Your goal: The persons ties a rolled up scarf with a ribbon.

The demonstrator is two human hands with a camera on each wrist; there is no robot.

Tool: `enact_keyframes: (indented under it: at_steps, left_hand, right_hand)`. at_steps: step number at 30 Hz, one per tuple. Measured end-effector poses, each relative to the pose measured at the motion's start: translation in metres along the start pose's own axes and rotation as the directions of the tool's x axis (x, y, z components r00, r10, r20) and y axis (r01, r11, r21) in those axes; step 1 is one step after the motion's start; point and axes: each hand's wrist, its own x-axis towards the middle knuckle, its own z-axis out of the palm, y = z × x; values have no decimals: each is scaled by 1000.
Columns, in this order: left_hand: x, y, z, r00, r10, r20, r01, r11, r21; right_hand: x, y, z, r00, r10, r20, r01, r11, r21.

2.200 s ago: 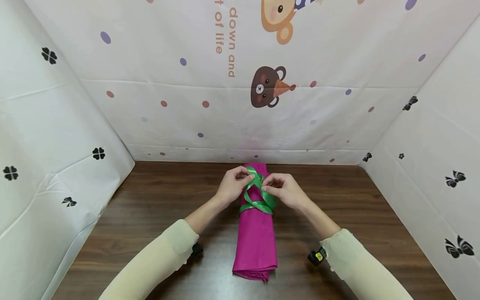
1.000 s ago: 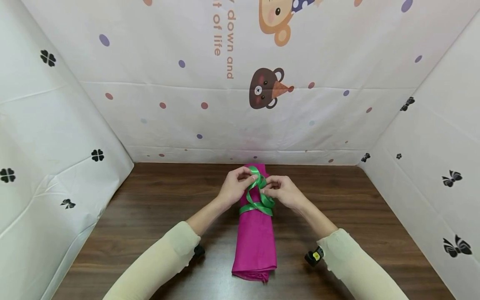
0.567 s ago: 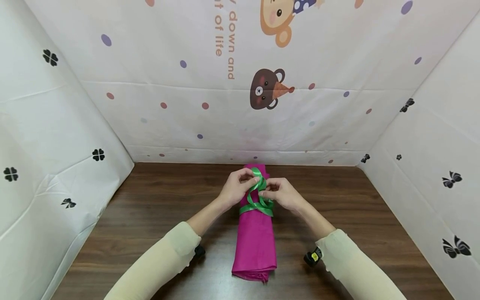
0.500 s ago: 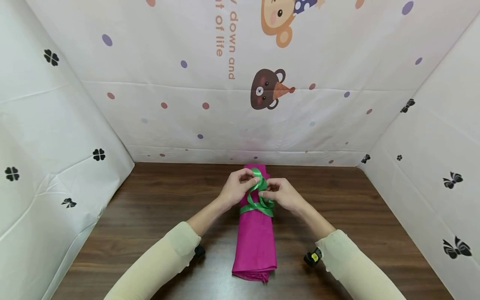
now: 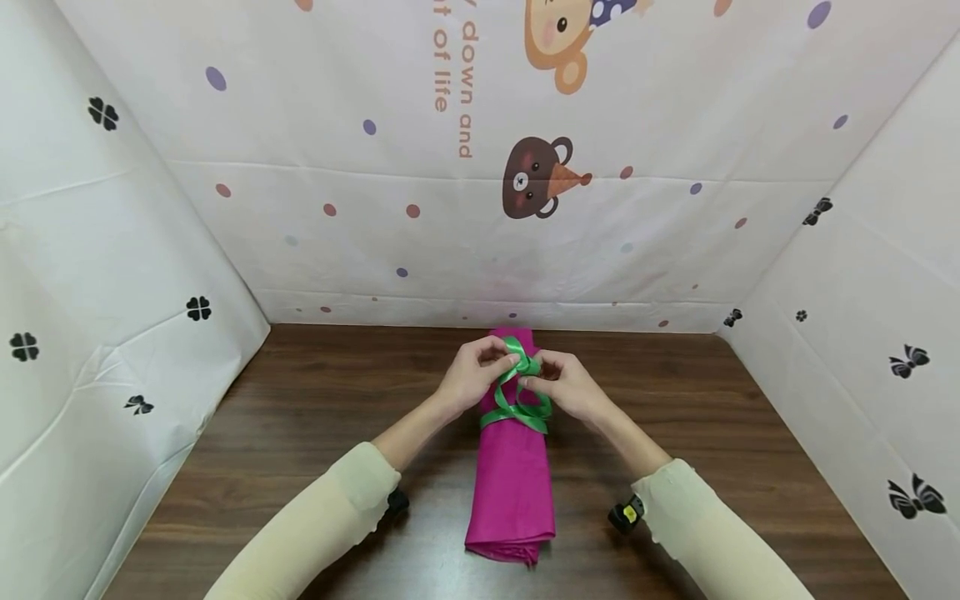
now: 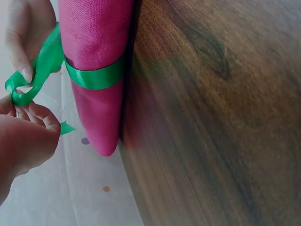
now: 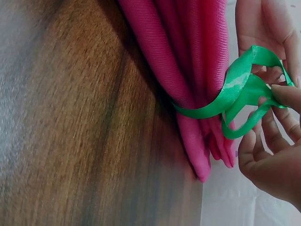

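A magenta cloth roll (image 5: pixel 512 492) lies lengthwise on the table, its narrow end at the back. Round it, toward that far end, runs a green satin ribbon (image 5: pixel 525 414), raised into loops above the cloth. My left hand (image 5: pixel 471 373) pinches the ribbon between thumb and fingertips from the left. From the right, my right hand (image 5: pixel 564 383) pinches another part of the ribbon. In the right wrist view the ribbon (image 7: pixel 235 87) makes a wide loop between both hands. The left wrist view shows the ribbon band (image 6: pixel 96 78) flat around the cloth, with a cut tail below the left hand.
The dark wooden table (image 5: pixel 337 367) meets a white printed backdrop (image 5: pixel 322 250) just behind the roll's far end. White side sheets rise at left and right. A small black device (image 5: pixel 626 514) is strapped at the right wrist.
The ribbon loops between my hands have shifted and drawn into a tighter crossing near the fingertips. My right hand dipped toward me, then rose slightly. The cloth roll stays in place.
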Motion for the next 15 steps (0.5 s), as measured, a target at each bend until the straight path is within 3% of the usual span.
enact_keyframes:
  at_steps: [15]
  left_hand:
    - [-4, 1, -4, 1000, 10, 27, -10, 1000, -10]
  right_hand:
    - [1, 2, 0, 1000, 8, 12, -9, 999, 45]
